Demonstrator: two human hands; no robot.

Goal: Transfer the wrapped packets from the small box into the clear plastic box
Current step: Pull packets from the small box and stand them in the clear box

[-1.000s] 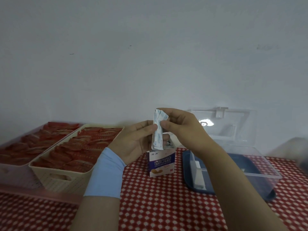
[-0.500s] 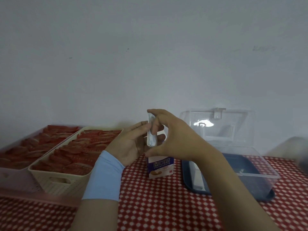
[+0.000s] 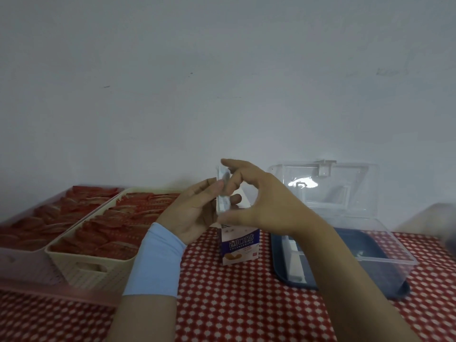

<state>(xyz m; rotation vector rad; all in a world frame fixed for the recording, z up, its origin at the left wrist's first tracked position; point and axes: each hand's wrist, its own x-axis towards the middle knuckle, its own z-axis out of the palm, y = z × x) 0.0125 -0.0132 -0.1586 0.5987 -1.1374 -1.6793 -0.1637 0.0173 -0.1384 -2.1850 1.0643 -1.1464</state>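
The surface [image 3: 246, 304] wears a red-and-white checked cloth. Near its middle a small purple-and-white cardboard box [image 3: 240, 245] stands upright. To the right lies a dark blue tray [image 3: 281, 270] carrying a clear plastic box [image 3: 394, 257]. At the left, a cream plastic basket [image 3: 81, 270] and a translucent pink bin [image 3: 24, 267] sit side by side.
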